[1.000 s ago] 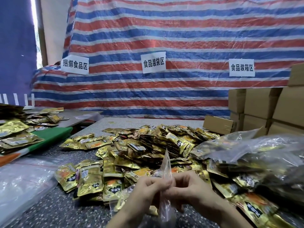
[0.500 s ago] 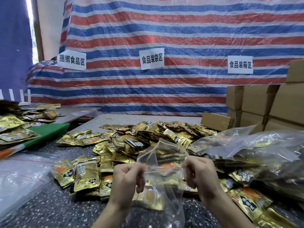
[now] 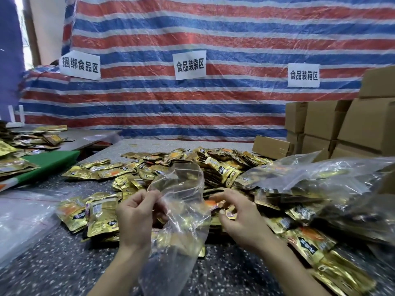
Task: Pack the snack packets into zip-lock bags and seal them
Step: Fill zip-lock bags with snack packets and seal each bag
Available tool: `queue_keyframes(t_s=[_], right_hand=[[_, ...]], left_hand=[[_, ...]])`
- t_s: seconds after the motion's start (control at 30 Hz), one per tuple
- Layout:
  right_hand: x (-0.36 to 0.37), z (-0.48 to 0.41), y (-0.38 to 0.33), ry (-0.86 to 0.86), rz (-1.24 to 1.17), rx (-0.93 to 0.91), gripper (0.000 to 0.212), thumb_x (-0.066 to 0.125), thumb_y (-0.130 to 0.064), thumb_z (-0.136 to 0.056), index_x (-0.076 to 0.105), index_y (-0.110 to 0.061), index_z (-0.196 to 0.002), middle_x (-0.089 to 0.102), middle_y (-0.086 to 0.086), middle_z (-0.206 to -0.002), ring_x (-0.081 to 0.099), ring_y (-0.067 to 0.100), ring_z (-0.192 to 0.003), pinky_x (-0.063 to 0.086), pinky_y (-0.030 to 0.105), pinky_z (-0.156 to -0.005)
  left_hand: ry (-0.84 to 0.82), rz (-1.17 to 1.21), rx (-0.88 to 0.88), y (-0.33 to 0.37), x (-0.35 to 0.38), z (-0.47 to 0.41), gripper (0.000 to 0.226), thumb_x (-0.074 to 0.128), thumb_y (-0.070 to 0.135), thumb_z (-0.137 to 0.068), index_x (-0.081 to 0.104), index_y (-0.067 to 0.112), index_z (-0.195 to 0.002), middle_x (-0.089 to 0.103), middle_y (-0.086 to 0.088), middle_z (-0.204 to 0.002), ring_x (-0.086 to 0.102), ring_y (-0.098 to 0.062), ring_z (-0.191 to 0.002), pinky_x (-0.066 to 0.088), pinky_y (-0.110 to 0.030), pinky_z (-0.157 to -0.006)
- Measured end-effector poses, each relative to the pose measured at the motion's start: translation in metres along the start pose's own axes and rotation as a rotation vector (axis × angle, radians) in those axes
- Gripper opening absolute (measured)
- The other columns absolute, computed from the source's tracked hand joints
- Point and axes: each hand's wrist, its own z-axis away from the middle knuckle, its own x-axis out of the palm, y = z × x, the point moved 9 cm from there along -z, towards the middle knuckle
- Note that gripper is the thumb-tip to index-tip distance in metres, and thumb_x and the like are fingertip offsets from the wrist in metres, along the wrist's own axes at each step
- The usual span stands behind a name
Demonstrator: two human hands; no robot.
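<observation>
Right hand (image 3: 239, 216) has come off the zip-lock bag (image 3: 183, 212) since half a second ago, when both hands were stretching its mouth apart. Now it's dipped onto the near edge of the pile of snack packets (image 3: 213, 165). Left hand (image 3: 136, 214) is pinching the bag's mouth edge between thumb and fingertips, so the bag hangs open and floppy right in front of the pile's near side, bottom trailing toward the camera. The right hand's fingers are curled down over a couple of packets, but whether it's actually got one pinched I can't tell, too much glare and gold foil there. So I'd call this the loading step: bag opened, a grab under way, nothing sealed yet. The next move, I reckon, needs a clean pick of a packet or a few off that slippery heap. Then they have to go into a mouth that only one hand is holding up, so the opening could sag shut, and the left hand will want to keep it gaping. Around the pile, filled clear bags (image 3: 320, 180) slump on its right side and crowd the right hand's room. Cardboard boxes (image 3: 324, 120) are stacked behind and right of it, flat empty bags (image 3: 21, 214) lie left of it on the speckled surface (image 3: 53, 265), and a green board (image 3: 49, 163) sits further left. Striped tarp (image 3: 192, 28) hangs behind the pile.
</observation>
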Motion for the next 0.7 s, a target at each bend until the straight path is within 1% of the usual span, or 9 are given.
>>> queue_keyframes(t_s=[0.03,0.1,0.2,0.3,0.37,0.43,0.5,0.57,0.7], right_hand=[[0.007,-0.001,0.002,-0.036,0.048,-0.005,0.04,0.06,-0.01,-0.087,0.066,-0.036,-0.117,0.058,-0.024,-0.115,0.048,-0.009,-0.112,0.037,0.009,-0.093],[0.019,-0.002,0.006,-0.071,0.07,0.005,0.043,0.056,-0.01,-0.088,0.065,-0.036,-0.122,0.056,-0.023,-0.121,0.046,-0.003,-0.118,0.039,0.02,-0.101],[0.027,-0.006,0.016,-0.096,0.017,0.071,0.043,0.058,-0.013,-0.088,0.064,-0.037,-0.123,0.053,-0.024,-0.125,0.042,0.002,-0.122,0.037,0.03,-0.103],[0.037,-0.003,0.022,-0.217,0.021,0.099,0.055,0.072,-0.027,-0.082,0.053,-0.046,-0.13,0.04,-0.026,-0.129,0.032,0.002,-0.126,0.03,0.029,-0.099],[0.037,-0.001,0.022,-0.211,0.049,0.092,0.06,0.075,-0.024,-0.076,0.048,-0.047,-0.124,0.039,-0.023,-0.125,0.034,0.002,-0.122,0.034,0.023,-0.096],[0.031,-0.001,0.017,-0.138,0.089,0.067,0.052,0.075,-0.02,-0.071,0.051,-0.044,-0.11,0.04,-0.021,-0.115,0.04,0.003,-0.114,0.041,0.022,-0.092],[0.031,0.0,0.011,-0.115,0.176,0.017,0.041,0.074,-0.023,-0.073,0.054,-0.042,-0.102,0.039,-0.022,-0.107,0.041,0.006,-0.11,0.044,0.026,-0.094],[0.036,0.003,0.008,-0.148,0.238,-0.014,0.036,0.073,-0.035,-0.077,0.058,-0.041,-0.109,0.04,-0.022,-0.109,0.039,0.007,-0.114,0.041,0.031,-0.102],[0.045,0.005,0.007,-0.172,0.348,-0.022,0.056,0.066,-0.049,-0.083,0.047,-0.047,-0.136,0.04,-0.022,-0.134,0.028,0.004,-0.13,0.027,0.038,-0.116]], left_hand=[[0.004,0.002,0.012,0.001,-0.001,0.0,0.037,0.062,0.004,-0.089,0.061,0.009,-0.053,0.058,-0.013,-0.056,0.051,-0.023,-0.043,0.046,-0.032,-0.04],[0.0,-0.014,0.046,0.003,-0.002,0.0,0.038,0.063,0.004,-0.09,0.058,0.009,-0.052,0.057,-0.011,-0.054,0.051,-0.023,-0.041,0.045,-0.032,-0.04],[-0.023,-0.04,0.088,0.005,0.001,0.001,0.042,0.063,0.002,-0.09,0.055,0.01,-0.05,0.055,-0.009,-0.051,0.05,-0.023,-0.04,0.043,-0.029,-0.04],[-0.028,-0.048,0.107,0.004,0.002,0.001,0.041,0.062,0.0,-0.091,0.054,0.005,-0.051,0.055,-0.011,-0.051,0.05,-0.024,-0.041,0.042,-0.028,-0.039],[-0.025,-0.041,0.104,0.003,0.0,0.0,0.04,0.062,0.001,-0.091,0.053,0.003,-0.053,0.054,-0.012,-0.051,0.05,-0.025,-0.041,0.042,-0.028,-0.039],[-0.018,-0.04,0.102,0.002,-0.001,0.0,0.038,0.062,0.002,-0.091,0.051,-0.001,-0.054,0.054,-0.014,-0.052,0.049,-0.025,-0.041,0.042,-0.028,-0.039],[-0.014,-0.043,0.104,0.002,-0.001,0.0,0.039,0.061,0.001,-0.091,0.05,-0.001,-0.054,0.054,-0.018,-0.052,0.049,-0.027,-0.042,0.042,-0.029,-0.039],[-0.024,-0.047,0.11,0.003,0.0,0.0,0.04,0.061,0.0,-0.091,0.052,0.003,-0.053,0.053,-0.021,-0.052,0.049,-0.03,-0.043,0.042,-0.029,-0.039],[-0.058,-0.08,0.14,0.006,0.004,0.002,0.045,0.061,-0.001,-0.092,0.057,0.013,-0.049,0.053,-0.011,-0.05,0.05,-0.028,-0.045,0.043,-0.029,-0.04]])
